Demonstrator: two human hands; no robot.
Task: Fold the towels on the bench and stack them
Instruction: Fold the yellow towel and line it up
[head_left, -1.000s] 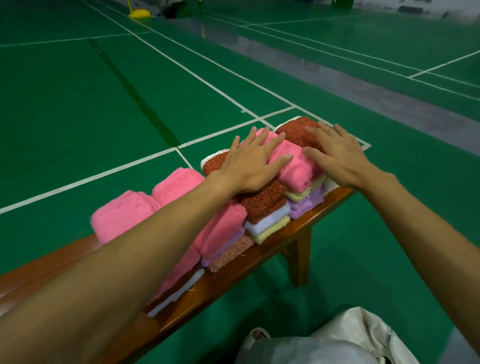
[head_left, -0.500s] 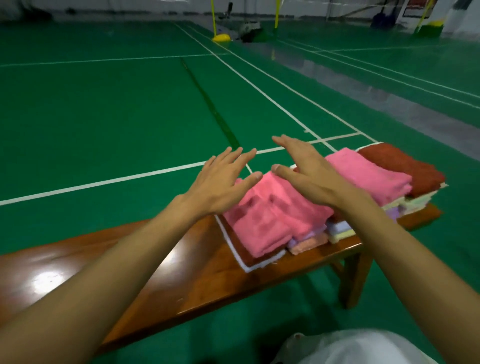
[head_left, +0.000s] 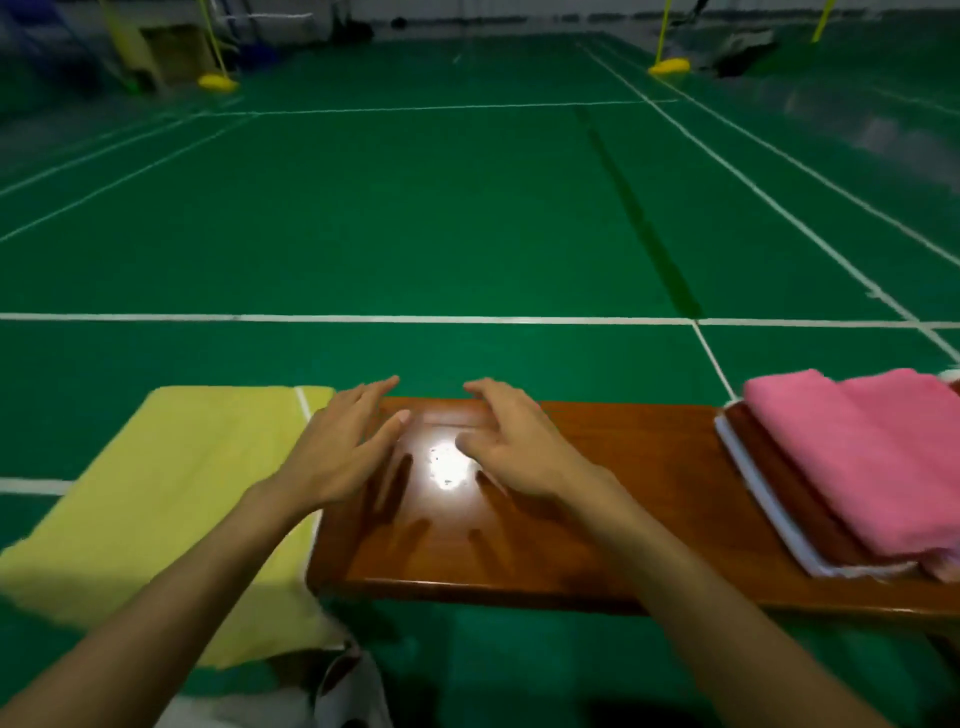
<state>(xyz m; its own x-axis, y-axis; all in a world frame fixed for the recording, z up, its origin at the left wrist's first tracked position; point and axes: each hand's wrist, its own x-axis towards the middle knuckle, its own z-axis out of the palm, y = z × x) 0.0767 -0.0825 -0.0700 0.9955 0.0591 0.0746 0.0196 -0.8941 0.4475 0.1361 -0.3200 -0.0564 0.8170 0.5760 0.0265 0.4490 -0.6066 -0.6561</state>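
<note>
Fingers: in the head view, left fingers are lying spread and nearly straight, holding nothing; right fingers are spreading with a slight curl, also holding nothing.
Left: left hand is hovering palm down over the left part of the bench, at the right edge of the yellow towel; whether it is touching the towel cannot be told.
Right: right hand is hovering palm down over bare wood just beside the left hand; finger shadows are falling on the wood below both.
Seat: the bench is running across the frame and reflecting a bright light spot between the hands.
Unfolded: the yellow towel is lying flat over the bench's left end, its near edge hanging past the front.
Folded: the stack is sitting on the bench's right end, well apart from both hands, with pink towels on top.
Below: a white bag is lying by the left forearm.
</note>
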